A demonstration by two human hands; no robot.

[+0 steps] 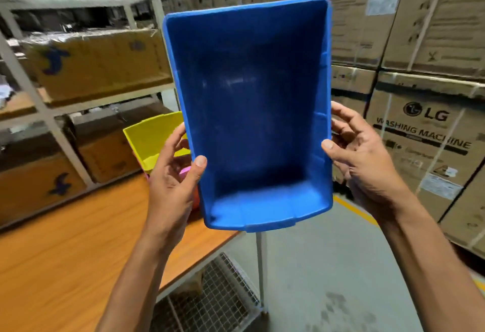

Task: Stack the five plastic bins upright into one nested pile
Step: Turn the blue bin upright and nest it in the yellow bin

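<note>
Blue bin up in both my hands, open mouth facing me!

My left hand grips its left wall, thumb hooked inside, fingers curled behind. My right hand clamps the right wall the same way. The bin hangs in the air over the wooden table's corner, and a yellow bin stands on the table behind my left hand.

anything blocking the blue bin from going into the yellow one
Nothing visible. The left hand and right hand hold the blue bin aloft; the yellow bin looks empty, though the left hand hides part.
</note>
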